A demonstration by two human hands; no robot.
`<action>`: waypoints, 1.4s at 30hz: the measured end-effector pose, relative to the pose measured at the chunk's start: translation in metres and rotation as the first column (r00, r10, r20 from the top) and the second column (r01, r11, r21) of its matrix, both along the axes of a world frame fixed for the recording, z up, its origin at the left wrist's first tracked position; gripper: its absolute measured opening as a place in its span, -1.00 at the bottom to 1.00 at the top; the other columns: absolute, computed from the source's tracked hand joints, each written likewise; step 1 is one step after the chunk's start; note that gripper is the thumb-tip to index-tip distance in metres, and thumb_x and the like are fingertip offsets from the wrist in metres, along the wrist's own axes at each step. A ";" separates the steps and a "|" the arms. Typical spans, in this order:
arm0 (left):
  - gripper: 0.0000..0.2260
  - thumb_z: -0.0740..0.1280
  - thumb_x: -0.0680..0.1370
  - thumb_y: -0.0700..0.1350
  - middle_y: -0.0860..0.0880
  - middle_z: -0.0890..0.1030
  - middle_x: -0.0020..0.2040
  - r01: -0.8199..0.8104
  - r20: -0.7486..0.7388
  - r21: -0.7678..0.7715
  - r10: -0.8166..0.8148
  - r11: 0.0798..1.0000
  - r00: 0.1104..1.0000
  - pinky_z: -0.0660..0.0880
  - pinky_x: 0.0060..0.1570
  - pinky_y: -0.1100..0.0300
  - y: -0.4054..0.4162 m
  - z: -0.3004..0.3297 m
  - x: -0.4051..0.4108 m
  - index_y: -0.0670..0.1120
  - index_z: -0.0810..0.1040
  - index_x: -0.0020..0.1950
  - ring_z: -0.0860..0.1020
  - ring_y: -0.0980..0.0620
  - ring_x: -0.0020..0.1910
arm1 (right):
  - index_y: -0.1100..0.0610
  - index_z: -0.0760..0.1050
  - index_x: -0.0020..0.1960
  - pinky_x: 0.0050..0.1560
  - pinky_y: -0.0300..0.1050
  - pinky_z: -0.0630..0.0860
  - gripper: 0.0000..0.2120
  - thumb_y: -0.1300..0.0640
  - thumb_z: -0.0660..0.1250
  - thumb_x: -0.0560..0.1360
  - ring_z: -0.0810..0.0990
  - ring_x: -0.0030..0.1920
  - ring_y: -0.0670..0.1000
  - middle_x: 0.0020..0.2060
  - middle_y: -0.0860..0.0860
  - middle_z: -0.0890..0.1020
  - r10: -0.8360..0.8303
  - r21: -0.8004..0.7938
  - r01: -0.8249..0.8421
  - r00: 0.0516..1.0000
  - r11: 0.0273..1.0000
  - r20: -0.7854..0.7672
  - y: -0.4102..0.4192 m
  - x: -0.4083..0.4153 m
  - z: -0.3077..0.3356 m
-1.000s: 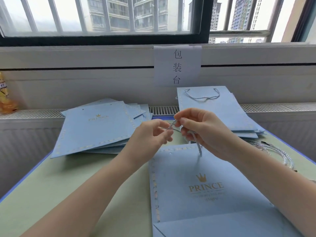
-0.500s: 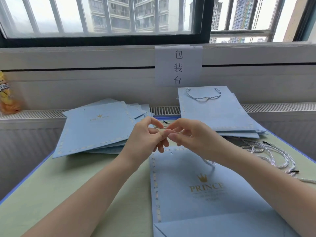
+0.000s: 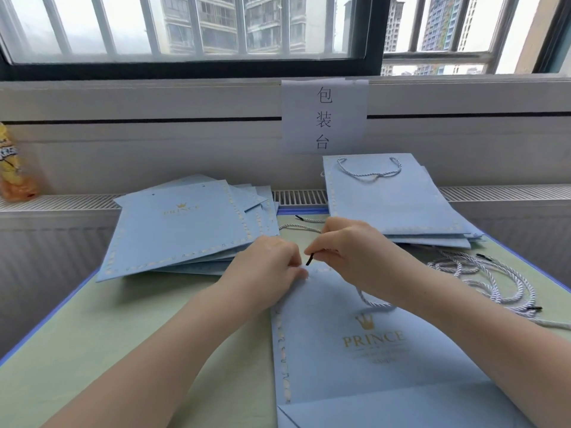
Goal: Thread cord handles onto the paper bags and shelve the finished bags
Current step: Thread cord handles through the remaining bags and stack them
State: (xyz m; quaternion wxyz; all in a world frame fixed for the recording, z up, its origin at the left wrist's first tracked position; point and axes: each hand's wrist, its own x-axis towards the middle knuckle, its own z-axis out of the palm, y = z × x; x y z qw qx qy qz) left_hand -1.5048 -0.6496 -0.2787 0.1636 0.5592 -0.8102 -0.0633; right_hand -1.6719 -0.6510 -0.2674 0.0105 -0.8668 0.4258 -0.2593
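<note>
A flat light-blue paper bag (image 3: 364, 359) printed PRINCE lies on the green table in front of me. My left hand (image 3: 268, 267) pinches the bag's top edge near its left corner. My right hand (image 3: 349, 251) pinches a white twisted cord (image 3: 370, 301) just behind its black tip, which points down at the bag's top edge. The cord loops out from under my right wrist onto the bag. A stack of bags without handles (image 3: 182, 230) lies at the back left. Bags with cord handles (image 3: 392, 199) are piled at the back right.
Loose white cords (image 3: 482, 279) lie tangled on the table (image 3: 92, 335) at the right. Another cord (image 3: 306, 219) lies between the two stacks. A paper sign (image 3: 324, 115) hangs on the wall below the window. An orange packet (image 3: 14, 168) stands on the ledge at far left.
Both hands have dropped from above the bag down to its top edge. The cord's black tip now shows between my right fingers, pointing down at the bag.
</note>
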 end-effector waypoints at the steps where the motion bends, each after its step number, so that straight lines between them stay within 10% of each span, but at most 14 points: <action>1: -0.89 0.29 0.56 0.02 0.10 0.44 -0.13 -0.004 -0.039 0.006 0.004 1.000 0.999 0.35 -0.07 0.16 -0.001 0.000 0.001 0.00 0.52 -0.04 0.40 0.08 -0.03 | 0.12 0.66 0.01 -0.14 -0.16 0.39 -0.85 0.21 0.32 0.53 0.45 -0.21 0.03 -0.15 0.04 0.51 0.004 0.009 -0.004 1.000 1.000 -0.010 0.000 0.000 0.000; 16: -0.86 0.24 0.58 -0.16 0.07 0.50 -0.24 -0.012 -0.344 -0.009 0.008 1.000 0.939 0.41 -0.10 0.07 -0.001 -0.001 -0.003 -0.04 0.44 -0.18 0.48 -0.01 -0.14 | 0.13 0.54 -0.20 -0.29 -0.41 0.25 -0.94 0.18 0.37 0.46 0.37 -0.34 -0.18 -0.30 -0.16 0.37 0.076 0.044 -0.071 0.990 0.997 -0.120 0.006 0.000 0.006; 25: -0.85 0.22 0.59 -0.23 0.10 0.48 -0.28 0.081 -0.445 -0.139 -0.135 0.987 0.885 0.31 -0.28 0.38 0.002 0.002 -0.006 -0.09 0.45 -0.17 0.42 0.17 -0.28 | -0.10 0.39 -0.09 -0.15 -0.38 0.33 -0.77 0.08 0.43 0.40 0.41 -0.14 -0.26 -0.13 -0.19 0.47 -0.055 0.343 0.000 0.987 0.939 0.150 0.000 -0.005 0.007; 29: -0.78 0.23 0.61 -0.17 -0.08 0.46 -0.33 0.137 -0.612 -0.021 -0.121 0.990 0.782 0.32 -0.28 0.21 0.002 0.006 -0.004 -0.26 0.51 -0.17 0.38 0.05 -0.34 | -0.06 0.45 -0.15 0.06 -0.06 0.50 -0.81 0.07 0.47 0.37 0.56 -0.03 -0.04 -0.12 -0.05 0.59 -0.083 0.387 -0.001 0.976 0.922 0.201 0.001 -0.005 0.010; 42: -0.52 0.19 0.42 0.28 -0.16 0.62 -0.29 0.210 -0.772 0.381 0.185 0.900 0.608 0.52 -0.16 0.08 0.000 0.011 0.006 -0.13 0.58 -0.28 0.59 -0.09 -0.31 | 0.03 0.56 -0.06 -0.11 -0.22 0.47 -0.84 0.11 0.48 0.38 0.52 -0.17 -0.13 -0.16 -0.06 0.60 -0.050 0.340 -0.051 0.959 0.939 0.281 0.004 -0.001 0.013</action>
